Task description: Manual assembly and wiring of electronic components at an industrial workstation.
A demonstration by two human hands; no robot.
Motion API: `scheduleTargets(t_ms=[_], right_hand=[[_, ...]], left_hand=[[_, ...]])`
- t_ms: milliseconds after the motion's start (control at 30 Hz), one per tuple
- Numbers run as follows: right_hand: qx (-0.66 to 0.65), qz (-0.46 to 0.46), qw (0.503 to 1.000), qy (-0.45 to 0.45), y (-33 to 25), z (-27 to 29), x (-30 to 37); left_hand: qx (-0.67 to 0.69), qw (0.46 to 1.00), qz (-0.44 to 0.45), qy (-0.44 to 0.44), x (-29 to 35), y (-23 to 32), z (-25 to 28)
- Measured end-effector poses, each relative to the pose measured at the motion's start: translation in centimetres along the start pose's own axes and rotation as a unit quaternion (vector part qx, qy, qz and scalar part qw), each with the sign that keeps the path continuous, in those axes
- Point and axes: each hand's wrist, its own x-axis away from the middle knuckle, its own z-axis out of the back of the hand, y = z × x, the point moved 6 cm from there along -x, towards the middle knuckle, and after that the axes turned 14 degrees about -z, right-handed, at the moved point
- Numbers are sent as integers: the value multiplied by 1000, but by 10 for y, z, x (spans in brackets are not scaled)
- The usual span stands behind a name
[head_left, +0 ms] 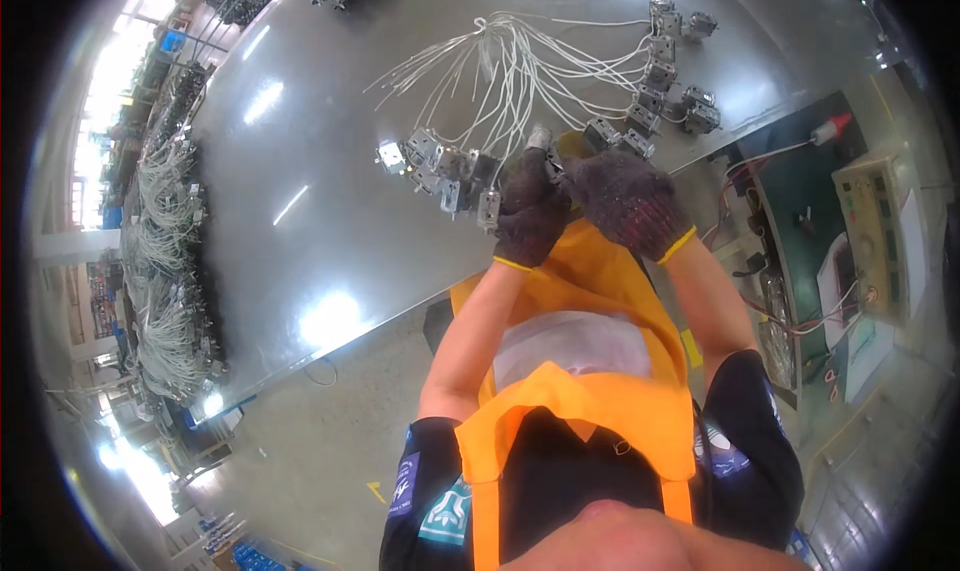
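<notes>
Side by side at the table's near edge are my two hands, in dark knitted gloves with yellow cuffs. My left hand (532, 209) is closed around a small metal part, mostly hidden by its fingers. Against it, my right hand (632, 199) has its fingers curled in; what they grip is hidden. Beyond them a bundle of thin white wires (510, 66) fans out on the table. Several silvery metal wired parts (452, 169) lie left of my left hand. More metal parts (657, 75) form a row beyond my right hand, with white wires leading to them.
The grey metal table (330, 121) reflects bright lamps. Along its left edge is a long pile of white-wired parts (165, 241). To the right are a beige control box (872, 226), cables and a red-tipped connector (832, 128). An orange apron (575, 411) covers my front.
</notes>
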Motion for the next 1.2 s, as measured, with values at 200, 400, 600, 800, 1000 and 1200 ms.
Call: scheduleTargets(t_ms=[200,400,600,800,1000,1200], right_hand=[[49,-97,989,-104,7,-11,-10],[48,-26,998,-12,2,-3,-2],[72,-89,989,-88,6,-2,0],[-346,35,937,-8,27,2,29],[-636,-263,719,-98,59,-39,10],[-568,-119,814,-21,90,-48,-4]], left_hand=[[-35,996,-77,31,-4,18,2],[-24,997,-62,-38,-15,18,1],[-98,993,-10,-58,-1,34,2],[-275,952,-136,12,22,96,50],[-228,966,-121,3,18,36,81],[-229,971,-60,-6,-11,53,49]])
